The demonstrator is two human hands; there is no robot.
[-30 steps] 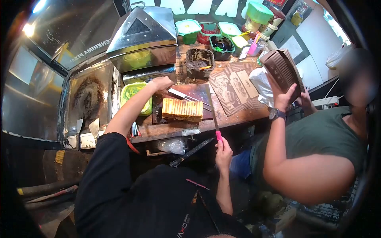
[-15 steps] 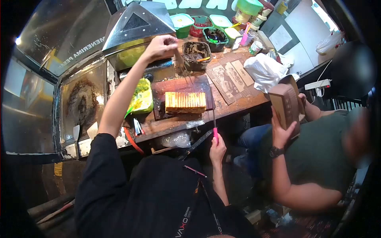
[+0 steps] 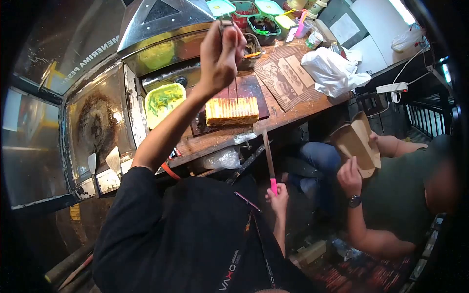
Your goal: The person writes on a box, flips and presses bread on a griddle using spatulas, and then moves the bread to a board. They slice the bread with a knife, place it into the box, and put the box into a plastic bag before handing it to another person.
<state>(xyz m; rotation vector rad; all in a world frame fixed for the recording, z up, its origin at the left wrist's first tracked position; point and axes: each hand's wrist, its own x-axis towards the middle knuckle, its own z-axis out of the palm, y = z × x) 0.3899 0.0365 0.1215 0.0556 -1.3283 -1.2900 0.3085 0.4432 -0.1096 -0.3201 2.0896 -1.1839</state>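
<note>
My left hand is closed around metal tongs, their bend at the top of my fist. Two thin metal tips reach down to a block of toasted bread with a striped, golden top. The bread lies on a dark reddish cutting board. Low at the table's front, my right hand grips the pink handle of a long knife. Its blade points up toward the table edge, apart from the bread. My left forearm passes in front of a tub of yellow-green spread.
A person in a dark green shirt sits at right, both hands on an open cardboard box. Flat printed cardboard and a white plastic bag lie on the table. Two scrapers rest by the griddle.
My left hand has come closer with the tongs, whose tips now meet the bread. My right hand and knife have dropped slightly. The seated person's box has been lowered and opened.
</note>
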